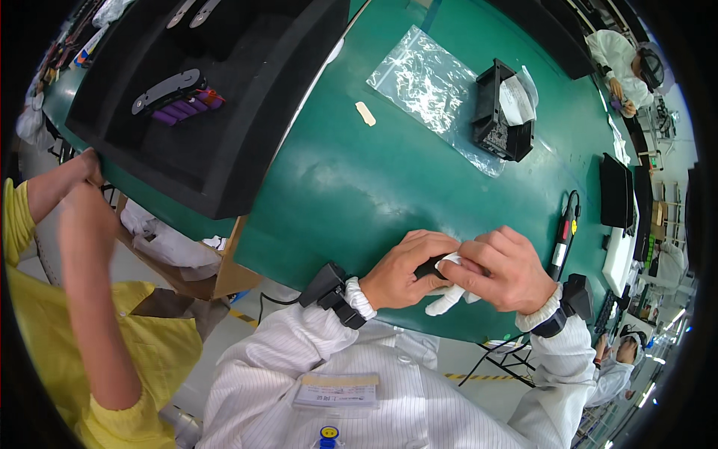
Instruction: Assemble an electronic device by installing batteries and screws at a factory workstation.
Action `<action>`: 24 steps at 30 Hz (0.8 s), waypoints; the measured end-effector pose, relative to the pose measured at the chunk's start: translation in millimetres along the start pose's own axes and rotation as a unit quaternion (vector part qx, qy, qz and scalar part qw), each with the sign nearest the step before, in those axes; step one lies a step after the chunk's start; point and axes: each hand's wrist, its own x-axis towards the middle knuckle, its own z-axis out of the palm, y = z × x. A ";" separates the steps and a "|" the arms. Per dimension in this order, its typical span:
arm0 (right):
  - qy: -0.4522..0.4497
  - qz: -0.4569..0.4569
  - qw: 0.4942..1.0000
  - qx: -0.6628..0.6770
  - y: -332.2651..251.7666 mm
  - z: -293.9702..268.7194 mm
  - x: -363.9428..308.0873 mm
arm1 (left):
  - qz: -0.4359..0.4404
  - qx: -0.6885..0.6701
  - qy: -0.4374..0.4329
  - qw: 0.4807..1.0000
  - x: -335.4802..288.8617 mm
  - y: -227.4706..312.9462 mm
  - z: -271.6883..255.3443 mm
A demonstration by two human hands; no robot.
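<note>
Close to the table's near edge, my left hand (404, 273) is closed around a small black part (429, 268), most of it hidden by my fingers. My right hand (507, 271) pinches a white cloth (446, 301) against that part; one end of the cloth hangs below my fingers. Both hands meet over the green table (336, 202). Farther out lies a clear plastic bag (426, 78), with a black open box (516, 144) at its right end holding a crumpled white piece (516, 101). A small beige strip (365, 114) rests left of the bag.
At left stands a large black tray (247, 142) holding a grey-topped pack with purple cells (178, 108). A pen-shaped tool (561, 243) with a looped cord lies right of my hands. A person in yellow (97, 337) stands close on my left; a cardboard box (228, 262) sits between us.
</note>
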 end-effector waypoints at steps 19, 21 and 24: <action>-0.057 0.055 0.983 -0.167 -48.4 -2.9 0.2 | 0.017 0.004 -0.001 1.000 2.8 -2.0 -0.3; -0.074 0.081 0.966 -0.232 -59.7 -4.0 3.6 | 0.008 0.010 0.001 1.000 3.9 -0.4 0.1; -0.102 0.157 0.964 -0.189 -58.3 -16.5 5.4 | -0.019 -0.005 -0.009 1.000 5.1 2.0 -0.5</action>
